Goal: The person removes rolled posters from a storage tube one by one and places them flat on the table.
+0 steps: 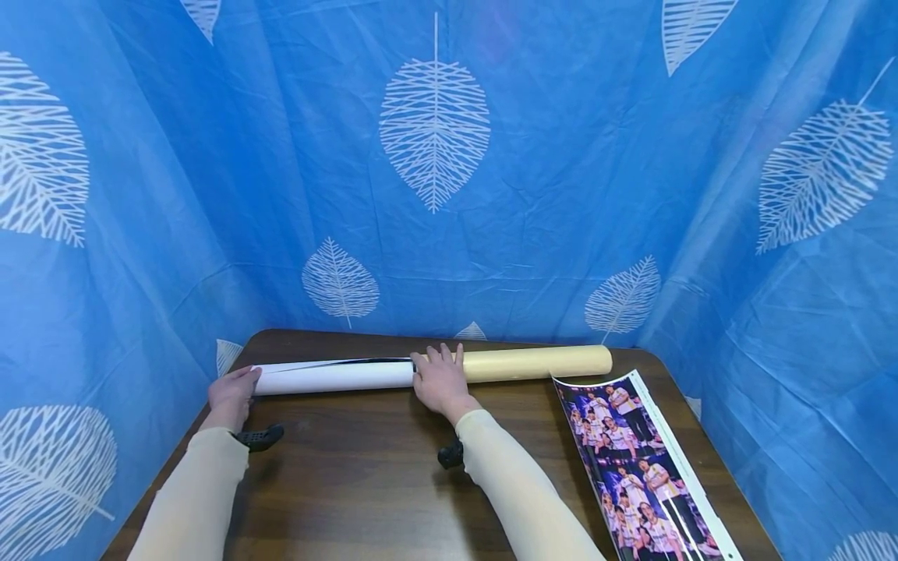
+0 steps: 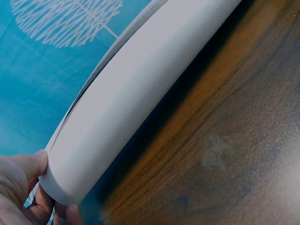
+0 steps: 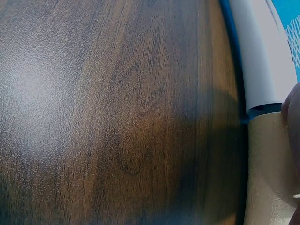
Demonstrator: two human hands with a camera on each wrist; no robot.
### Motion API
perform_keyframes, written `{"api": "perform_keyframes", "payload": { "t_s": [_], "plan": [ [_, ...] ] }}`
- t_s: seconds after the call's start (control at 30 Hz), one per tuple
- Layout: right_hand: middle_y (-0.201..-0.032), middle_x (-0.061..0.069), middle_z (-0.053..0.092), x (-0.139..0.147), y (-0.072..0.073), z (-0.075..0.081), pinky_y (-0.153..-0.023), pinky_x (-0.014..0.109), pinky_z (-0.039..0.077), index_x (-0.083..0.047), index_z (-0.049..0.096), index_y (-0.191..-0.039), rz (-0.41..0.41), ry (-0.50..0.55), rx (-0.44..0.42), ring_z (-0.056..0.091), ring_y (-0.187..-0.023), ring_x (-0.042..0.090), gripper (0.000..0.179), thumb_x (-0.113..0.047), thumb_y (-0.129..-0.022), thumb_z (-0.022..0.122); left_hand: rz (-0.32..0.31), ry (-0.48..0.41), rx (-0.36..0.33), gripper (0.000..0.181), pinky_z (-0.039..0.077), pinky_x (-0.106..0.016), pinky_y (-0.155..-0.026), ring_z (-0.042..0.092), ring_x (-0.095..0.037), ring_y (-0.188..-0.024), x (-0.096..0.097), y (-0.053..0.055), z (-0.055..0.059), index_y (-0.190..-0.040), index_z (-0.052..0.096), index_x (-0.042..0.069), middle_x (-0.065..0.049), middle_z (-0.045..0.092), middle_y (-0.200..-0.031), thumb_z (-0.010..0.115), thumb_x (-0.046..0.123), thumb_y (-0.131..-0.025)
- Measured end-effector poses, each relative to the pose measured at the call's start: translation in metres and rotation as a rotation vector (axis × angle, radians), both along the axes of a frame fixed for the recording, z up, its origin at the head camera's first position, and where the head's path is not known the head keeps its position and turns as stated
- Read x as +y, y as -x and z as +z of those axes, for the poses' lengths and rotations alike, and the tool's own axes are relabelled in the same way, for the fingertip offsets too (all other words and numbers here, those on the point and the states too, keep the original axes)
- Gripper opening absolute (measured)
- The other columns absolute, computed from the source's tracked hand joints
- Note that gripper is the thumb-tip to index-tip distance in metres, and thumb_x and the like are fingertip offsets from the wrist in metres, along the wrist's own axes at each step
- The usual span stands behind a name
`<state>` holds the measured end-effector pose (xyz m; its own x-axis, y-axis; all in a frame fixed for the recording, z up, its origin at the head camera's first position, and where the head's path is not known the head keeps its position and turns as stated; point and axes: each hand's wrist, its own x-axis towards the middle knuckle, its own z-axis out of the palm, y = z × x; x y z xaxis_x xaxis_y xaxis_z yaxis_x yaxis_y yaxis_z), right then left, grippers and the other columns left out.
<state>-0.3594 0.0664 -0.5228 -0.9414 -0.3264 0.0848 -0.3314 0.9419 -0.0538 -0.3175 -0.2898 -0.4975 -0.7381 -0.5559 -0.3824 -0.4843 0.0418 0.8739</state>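
Observation:
A white rolled poster (image 1: 337, 377) lies across the far part of the table, its outer sheet edge lifted slightly along the top. My left hand (image 1: 231, 389) pinches its left end; in the left wrist view the thumb (image 2: 36, 164) lies at the lifted edge and the other fingers are at the roll's end. A tan cardboard tube (image 1: 536, 364) lines up with the poster's right end; whether it runs inside cannot be told. Over the place where the two meet, my right hand (image 1: 442, 382) rests with spread, fairly straight fingers. It is mostly cut off in the right wrist view.
A glossy printed photo sheet (image 1: 634, 460) lies at the right side of the brown wooden table (image 1: 351, 483), its left edge curling up near the tube. Blue leaf-patterned curtains (image 1: 533, 195) hang round the back and both sides.

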Motion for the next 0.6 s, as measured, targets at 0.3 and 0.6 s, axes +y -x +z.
{"api": "perform_keyframes", "payload": {
  "t_s": [0.3,0.6],
  "plan": [
    [-0.155,0.008,0.047,0.001,-0.003,0.002,-0.119,0.066,0.012,-0.027,0.049,-0.152,0.009,0.013,0.005,0.034,-0.147,0.038,0.047,-0.036,-0.106,0.047,0.020,-0.046,-0.006,0.056,0.052,-0.025,-0.079,0.046,-0.029,-0.117,-0.006,-0.001,-0.003,-0.156,0.041,0.006,-0.024,0.036,-0.159,0.051,0.032,-0.108],
    [-0.155,0.008,0.047,0.002,-0.004,0.003,-0.120,0.066,0.010,-0.028,0.048,-0.153,0.003,0.017,0.000,0.033,-0.147,0.038,0.048,-0.037,-0.106,0.048,0.025,-0.095,0.017,0.055,0.054,-0.019,-0.071,0.040,-0.032,-0.133,-0.013,0.000,-0.006,-0.157,0.041,0.012,-0.020,0.030,-0.164,0.051,0.033,-0.107]
  ]
}}
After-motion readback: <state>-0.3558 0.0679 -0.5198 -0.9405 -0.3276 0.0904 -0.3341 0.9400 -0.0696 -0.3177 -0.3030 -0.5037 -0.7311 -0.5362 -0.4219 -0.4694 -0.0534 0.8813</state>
